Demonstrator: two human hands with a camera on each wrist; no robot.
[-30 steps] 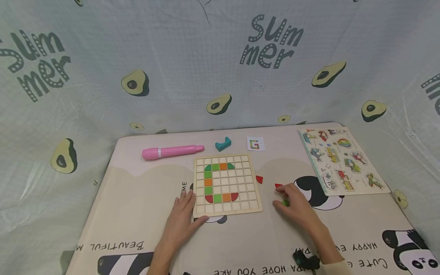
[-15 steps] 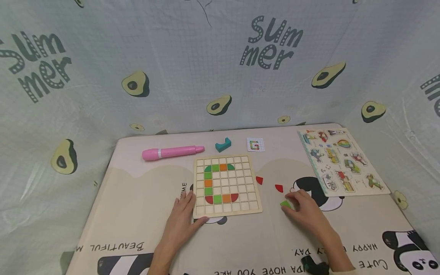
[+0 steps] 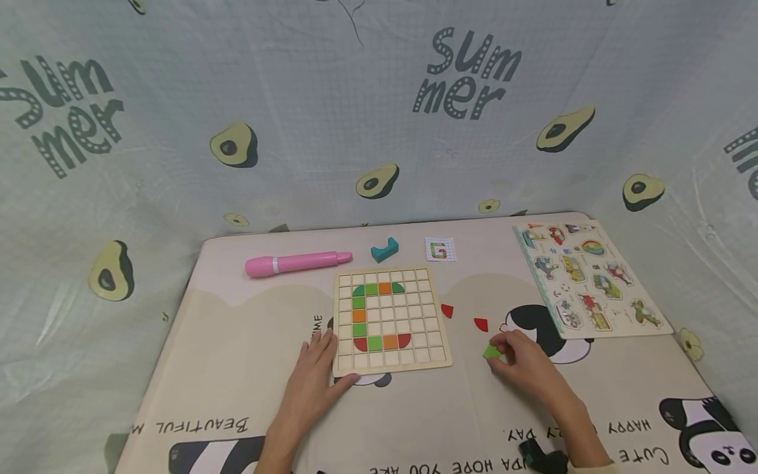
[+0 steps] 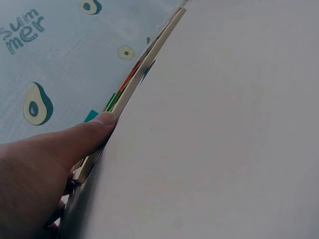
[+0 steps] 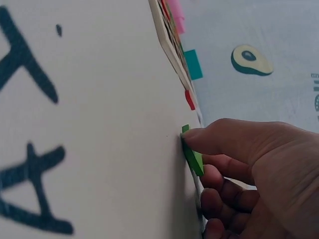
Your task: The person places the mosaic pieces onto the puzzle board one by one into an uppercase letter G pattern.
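Observation:
A wooden grid board lies mid-table, with green, orange and red tiles set in its squares in a C-like outline. My left hand rests at the board's near left corner, its fingers along the left side and its thumb touching the near edge. To the right of the board, my right hand pinches a light green square tile at the tabletop. The right wrist view shows the thumb on one face of this green tile. Two red quarter-round tiles lie between the board and the right hand.
Behind the board are a pink pen-like stick, a teal notched block and a small pattern card with a G-like figure. A picture puzzle board lies at the back right. A printed curtain hangs beyond the table.
My right hand has shifted a little right and toward me, uncovering the second red tile. Its fingers have closed on the green tile. The left hand and the board have stayed put.

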